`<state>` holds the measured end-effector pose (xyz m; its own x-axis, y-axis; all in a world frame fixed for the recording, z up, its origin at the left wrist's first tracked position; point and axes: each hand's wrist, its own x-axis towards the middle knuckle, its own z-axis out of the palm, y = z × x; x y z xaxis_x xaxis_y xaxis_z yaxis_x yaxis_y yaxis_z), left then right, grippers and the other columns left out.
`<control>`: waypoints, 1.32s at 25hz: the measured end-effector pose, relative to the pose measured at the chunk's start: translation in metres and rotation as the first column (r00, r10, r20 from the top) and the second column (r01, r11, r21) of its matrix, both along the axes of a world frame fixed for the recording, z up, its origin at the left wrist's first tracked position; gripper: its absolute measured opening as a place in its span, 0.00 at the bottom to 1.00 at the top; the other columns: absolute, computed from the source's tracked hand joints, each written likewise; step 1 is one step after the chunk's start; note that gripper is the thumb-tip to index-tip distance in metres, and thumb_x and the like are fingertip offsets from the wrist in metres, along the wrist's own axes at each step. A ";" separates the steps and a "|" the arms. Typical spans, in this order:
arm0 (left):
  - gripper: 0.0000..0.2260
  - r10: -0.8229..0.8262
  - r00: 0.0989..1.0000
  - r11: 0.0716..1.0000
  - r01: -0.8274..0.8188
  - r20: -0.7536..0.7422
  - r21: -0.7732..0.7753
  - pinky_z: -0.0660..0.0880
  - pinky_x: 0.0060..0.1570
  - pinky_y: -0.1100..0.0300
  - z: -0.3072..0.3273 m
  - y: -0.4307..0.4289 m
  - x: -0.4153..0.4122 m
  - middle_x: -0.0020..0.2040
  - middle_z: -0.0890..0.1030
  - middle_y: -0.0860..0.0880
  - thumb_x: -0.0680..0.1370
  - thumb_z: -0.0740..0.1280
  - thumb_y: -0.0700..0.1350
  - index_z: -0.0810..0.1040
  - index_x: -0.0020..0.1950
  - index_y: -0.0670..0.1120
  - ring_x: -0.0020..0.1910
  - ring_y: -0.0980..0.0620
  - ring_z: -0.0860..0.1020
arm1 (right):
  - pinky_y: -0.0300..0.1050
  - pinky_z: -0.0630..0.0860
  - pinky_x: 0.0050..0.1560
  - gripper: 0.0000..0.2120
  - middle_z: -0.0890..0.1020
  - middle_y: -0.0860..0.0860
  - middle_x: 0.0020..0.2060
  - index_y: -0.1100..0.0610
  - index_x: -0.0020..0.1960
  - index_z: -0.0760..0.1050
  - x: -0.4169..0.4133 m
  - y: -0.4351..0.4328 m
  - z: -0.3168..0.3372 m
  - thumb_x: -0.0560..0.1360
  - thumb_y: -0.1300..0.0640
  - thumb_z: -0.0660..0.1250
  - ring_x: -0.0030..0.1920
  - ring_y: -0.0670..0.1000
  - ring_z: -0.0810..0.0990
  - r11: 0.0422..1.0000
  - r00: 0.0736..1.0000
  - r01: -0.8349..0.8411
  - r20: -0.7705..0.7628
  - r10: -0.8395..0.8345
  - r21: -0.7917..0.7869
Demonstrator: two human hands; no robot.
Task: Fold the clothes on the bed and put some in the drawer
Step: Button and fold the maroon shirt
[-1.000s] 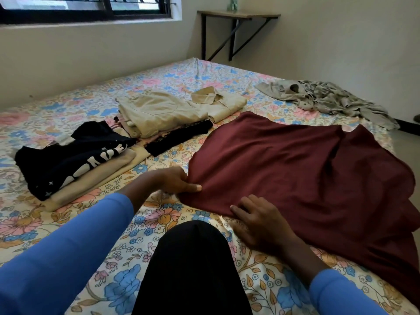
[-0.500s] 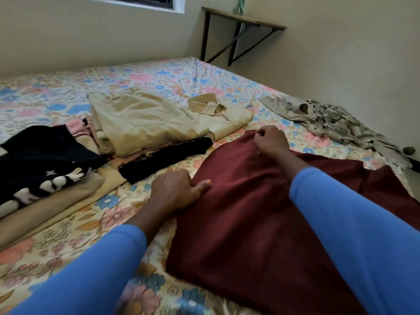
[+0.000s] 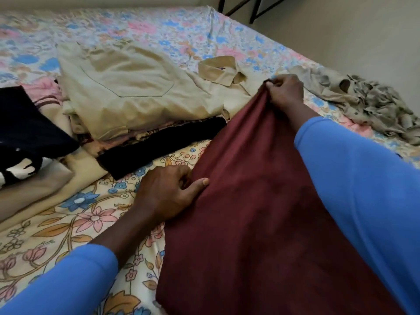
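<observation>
A maroon garment [image 3: 256,223] lies spread on the floral bed sheet [image 3: 68,219] in front of me. My left hand [image 3: 168,192] pinches its left edge, thumb on top of the cloth. My right hand [image 3: 284,89] grips the garment's far corner and holds it slightly raised off the bed. Folded beige clothes [image 3: 127,87] are stacked to the left of the maroon garment, with a black folded piece [image 3: 159,146] under their near side. A black garment with white print [image 3: 25,137] rests on a cream one at the far left.
A crumpled grey-beige garment [image 3: 368,103] lies unfolded near the bed's right edge, by the wall. The metal legs of a wall shelf [image 3: 252,7] show at the top. No drawer is in view.
My right hand left the near edge, reached across and took the maroon garment's far corner, which now lifts. My left hand kept its hold on the left edge. The view tilted closer.
</observation>
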<state>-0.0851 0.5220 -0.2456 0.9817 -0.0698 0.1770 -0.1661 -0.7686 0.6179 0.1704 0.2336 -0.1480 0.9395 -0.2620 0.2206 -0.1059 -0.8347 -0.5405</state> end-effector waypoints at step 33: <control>0.09 0.414 0.821 0.906 -0.412 -0.394 0.092 0.72 0.44 0.54 0.060 -0.067 0.021 0.46 0.83 0.49 0.79 0.69 0.53 0.81 0.50 0.48 0.44 0.48 0.78 | 0.39 0.79 0.44 0.05 0.85 0.46 0.38 0.55 0.40 0.83 -0.213 0.016 -0.064 0.75 0.57 0.73 0.39 0.45 0.81 0.450 0.990 -0.010 0.072 -0.123 0.893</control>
<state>-0.0637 0.4548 -0.1856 0.9046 0.3582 -0.2309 0.4246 -0.7118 0.5594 -0.0421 0.2501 -0.2116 0.9011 -0.4282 -0.0681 -0.0201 0.1155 -0.9931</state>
